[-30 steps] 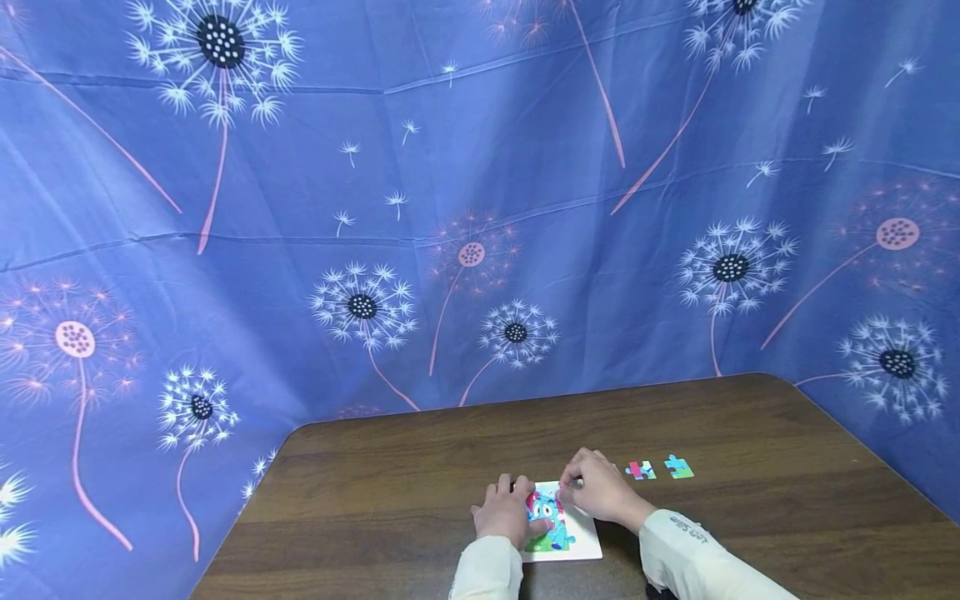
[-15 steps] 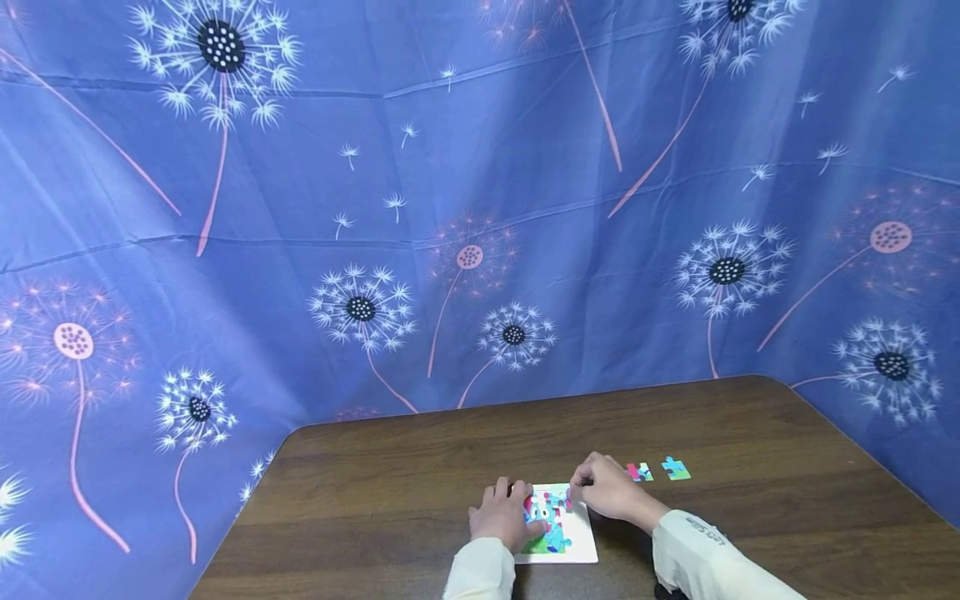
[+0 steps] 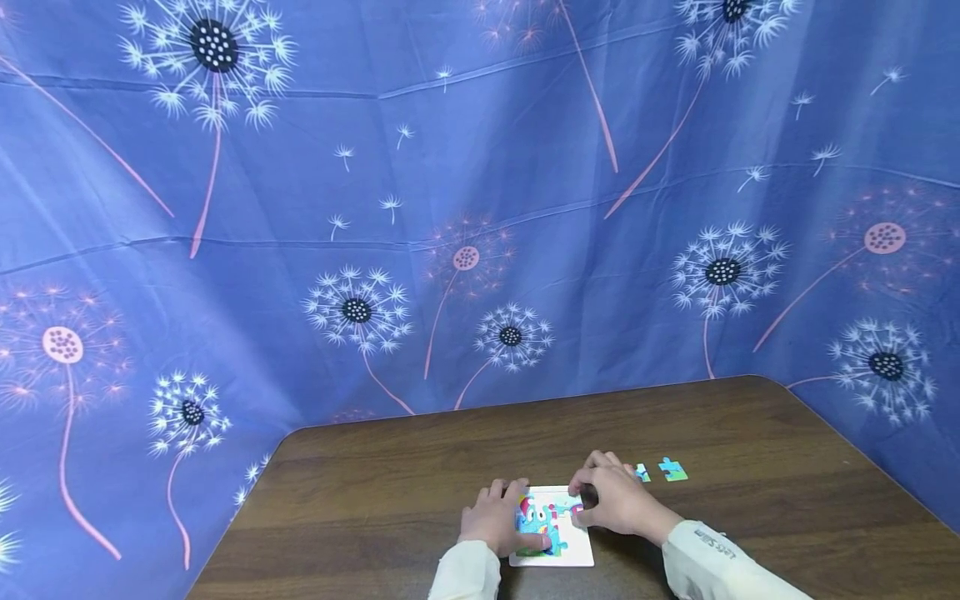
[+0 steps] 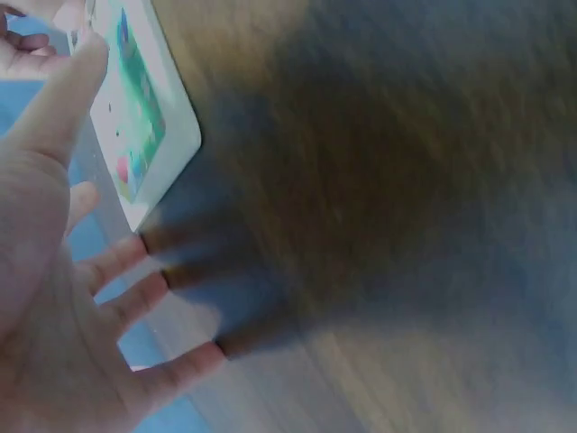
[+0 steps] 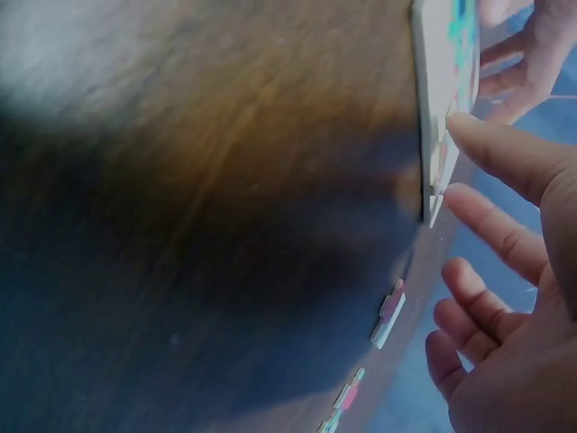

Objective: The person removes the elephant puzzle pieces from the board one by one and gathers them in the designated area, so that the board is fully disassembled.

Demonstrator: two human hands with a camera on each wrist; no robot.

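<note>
A small white-framed jigsaw board (image 3: 577, 552) lies on the wooden table, part of its blue cartoon picture filled in. My left hand (image 3: 489, 527) rests along the board's left side, fingers spread, thumb laid across the picture. In the left wrist view the straight fingertips (image 4: 209, 359) reach down to the tabletop beside the board. At the upper right of the board my right hand (image 3: 621, 498) has its thumb and forefinger around a puzzle piece (image 3: 575, 507). The right wrist view shows thumb and forefinger at either end of that piece, low against the board.
Two loose puzzle pieces lie right of the board: a red and blue one (image 3: 642, 472), partly behind my right hand, and a blue and green one (image 3: 672, 469). Beyond the brown table (image 3: 360, 508) hangs a blue dandelion-print cloth (image 3: 420, 167).
My right hand has shifted a little right along the board's upper edge, and a piece with pink now shows between its fingertips. It covers more of the nearer loose piece. The left hand stays on the board.
</note>
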